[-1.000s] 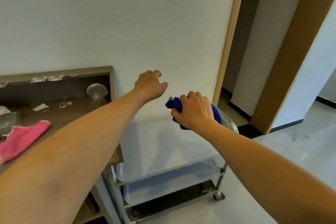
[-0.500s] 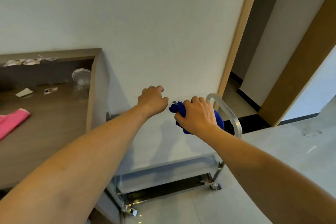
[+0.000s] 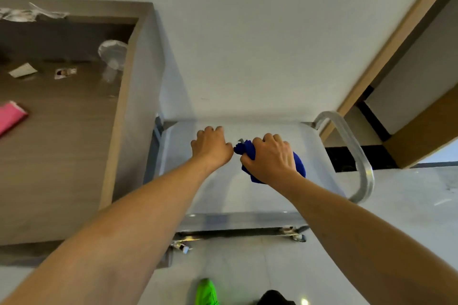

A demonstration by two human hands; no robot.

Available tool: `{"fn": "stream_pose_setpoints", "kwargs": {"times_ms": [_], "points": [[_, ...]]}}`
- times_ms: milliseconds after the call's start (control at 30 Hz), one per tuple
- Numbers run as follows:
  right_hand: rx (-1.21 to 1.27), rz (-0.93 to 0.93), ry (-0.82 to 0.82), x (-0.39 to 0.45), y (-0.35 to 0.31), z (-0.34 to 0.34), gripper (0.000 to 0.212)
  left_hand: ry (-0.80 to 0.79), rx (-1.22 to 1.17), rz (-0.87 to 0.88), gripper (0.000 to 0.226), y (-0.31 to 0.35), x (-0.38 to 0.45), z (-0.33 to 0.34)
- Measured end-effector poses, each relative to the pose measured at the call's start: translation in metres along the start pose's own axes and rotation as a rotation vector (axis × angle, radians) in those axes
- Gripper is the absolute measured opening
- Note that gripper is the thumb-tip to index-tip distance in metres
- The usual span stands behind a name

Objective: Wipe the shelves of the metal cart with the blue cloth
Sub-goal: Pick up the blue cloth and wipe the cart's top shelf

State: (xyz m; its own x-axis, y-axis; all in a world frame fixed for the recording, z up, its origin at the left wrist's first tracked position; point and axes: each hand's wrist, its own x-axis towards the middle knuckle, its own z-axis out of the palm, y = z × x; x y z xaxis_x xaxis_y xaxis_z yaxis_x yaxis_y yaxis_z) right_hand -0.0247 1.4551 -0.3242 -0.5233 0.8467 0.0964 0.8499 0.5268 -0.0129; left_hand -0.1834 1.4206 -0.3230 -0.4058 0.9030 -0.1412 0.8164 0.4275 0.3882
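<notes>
On glossy metal cart (image 3: 247, 195) | right hand (image 3: 271, 158) grips bunched blue cloth (image 3: 298, 162)

Metal cart (image 3: 247, 215): brushed steel, satin top shelf with soft reflections; its handle (image 3: 357, 156) is polished tube. Blue cloth (image 3: 298, 163): matt, napped fabric, bunched. Counter (image 3: 62, 156): matt wood-grain laminate. Pink cloth (image 3: 10, 116): matt fabric. Floor (image 3: 409, 205): glossy pale tile. Wall (image 3: 247, 32): smooth matt paint
</notes>
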Motion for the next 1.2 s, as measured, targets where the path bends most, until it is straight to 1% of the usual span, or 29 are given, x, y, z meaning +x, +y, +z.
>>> {"fn": "stream_pose_setpoints", "kwargs": {"times_ms": [100, 300, 467, 533, 633, 733, 800, 867, 900, 967, 1033, 1100, 1200], "points": [[0.015, -0.086, -0.079, 0.02, -0.013, 0.024, 0.041, -0.015, -0.019, -0.079, 0.047, -0.029, 0.003, 0.015], [0.074, -0.338, -0.199, 0.057, -0.037, 0.075, 0.04, 0.044, -0.037, -0.315, 0.045, -0.085, -0.008, 0.042], [0.088, -0.52, -0.264, 0.06, -0.053, 0.121, 0.043, 0.098, -0.088, -0.519, 0.034, -0.103, -0.033, 0.077], [0.086, -0.573, -0.281, 0.056, -0.058, 0.138, 0.045, 0.124, -0.103, -0.575, 0.038, -0.106, -0.042, 0.092], [0.118, -0.626, -0.289, 0.045, -0.069, 0.162, 0.047, 0.161, -0.107, -0.609, 0.045, -0.112, -0.052, 0.11], [0.222, -0.703, -0.271, 0.034, -0.079, 0.185, 0.048, 0.186, -0.102, -0.66, 0.036, -0.121, -0.052, 0.123], [0.187, -0.775, -0.306, 0.027, -0.08, 0.202, 0.054, 0.153, -0.081, -0.687, 0.03, -0.129, -0.05, 0.132], [0.132, -0.819, -0.368, 0.023, -0.079, 0.219, 0.059, 0.112, -0.065, -0.682, 0.03, -0.137, -0.049, 0.142], [0.128, -0.829, -0.373, 0.023, -0.079, 0.226, 0.061, 0.104, -0.062, -0.668, 0.032, -0.141, -0.048, 0.146], [0.152, -0.852, -0.349, 0.024, -0.082, 0.236, 0.061, 0.115, -0.057, -0.645, 0.04, -0.148, -0.045, 0.155], [0.172, -0.887, -0.317, 0.029, -0.089, 0.241, 0.061, 0.152, -0.07, -0.659, 0.045, -0.153, -0.039, 0.159], [0.197, -0.905, -0.293, 0.039, -0.098, 0.245, 0.063, 0.191, -0.091, -0.679, 0.047, -0.156, -0.032, 0.16], [0.217, -0.902, -0.27, 0.056, -0.111, 0.253, 0.066, 0.235, -0.11, -0.653, 0.046, -0.164, -0.017, 0.159]]}}
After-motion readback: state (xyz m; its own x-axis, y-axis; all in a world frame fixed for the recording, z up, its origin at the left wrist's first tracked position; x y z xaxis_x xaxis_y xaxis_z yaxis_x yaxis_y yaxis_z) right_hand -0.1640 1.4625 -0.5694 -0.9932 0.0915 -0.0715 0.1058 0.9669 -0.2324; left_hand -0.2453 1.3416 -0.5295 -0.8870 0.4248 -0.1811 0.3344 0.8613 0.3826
